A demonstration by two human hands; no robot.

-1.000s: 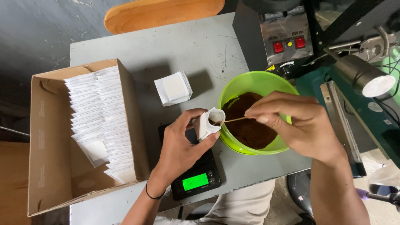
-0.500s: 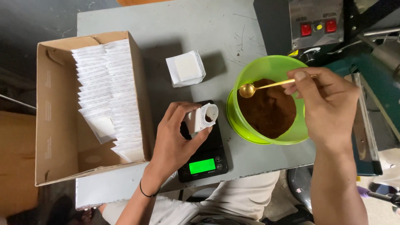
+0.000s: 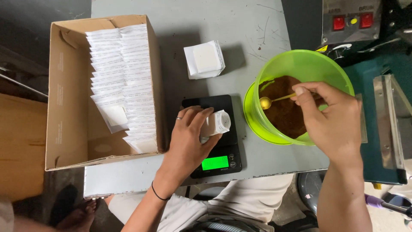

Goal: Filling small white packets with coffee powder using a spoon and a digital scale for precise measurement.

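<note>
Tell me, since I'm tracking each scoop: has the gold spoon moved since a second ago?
Yes. The gold spoon has left the white sachet and now sits over the green bowl.

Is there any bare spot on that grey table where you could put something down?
Yes: the far strip of table beyond the white packet stack, between the cardboard box and the green bowl. The near side is crowded: the scale, the left hand holding a sachet, the right hand with the spoon.
</note>
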